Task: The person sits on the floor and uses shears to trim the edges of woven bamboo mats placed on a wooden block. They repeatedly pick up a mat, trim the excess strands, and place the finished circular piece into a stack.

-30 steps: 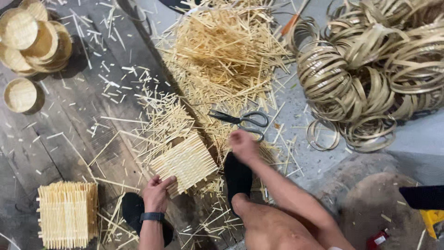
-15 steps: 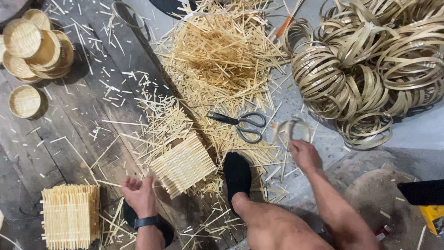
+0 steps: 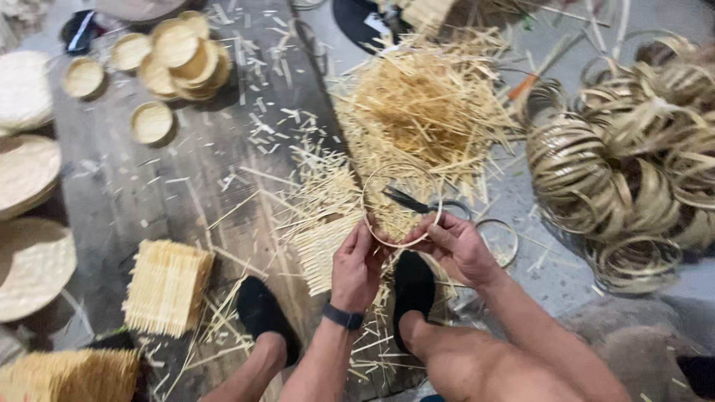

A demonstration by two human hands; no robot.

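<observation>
Both hands hold one thin bamboo ring [image 3: 400, 168] upright in front of me. My left hand [image 3: 356, 260] pinches its lower left rim; a dark band sits on that wrist. My right hand [image 3: 454, 246] grips the lower right rim. Through and behind the ring lie black scissors [image 3: 408, 199] on a heap of pale bamboo splints [image 3: 424, 112]. A flat woven bamboo mat [image 3: 324, 246] lies just under my left hand. My two feet in black socks rest on the planks below.
A big pile of coiled bamboo rings [image 3: 633, 164] fills the right side, with loose rings [image 3: 499, 240] near my right hand. Small round woven baskets [image 3: 175, 56] are stacked at the upper left, flat round trays [image 3: 30, 260] at the left edge, stacked mats [image 3: 165, 286] at lower left.
My right hand came back from the ring pile on the right with a ring. My left hand left the woven mat and rose to take the ring's other side. The view shifted closer.
</observation>
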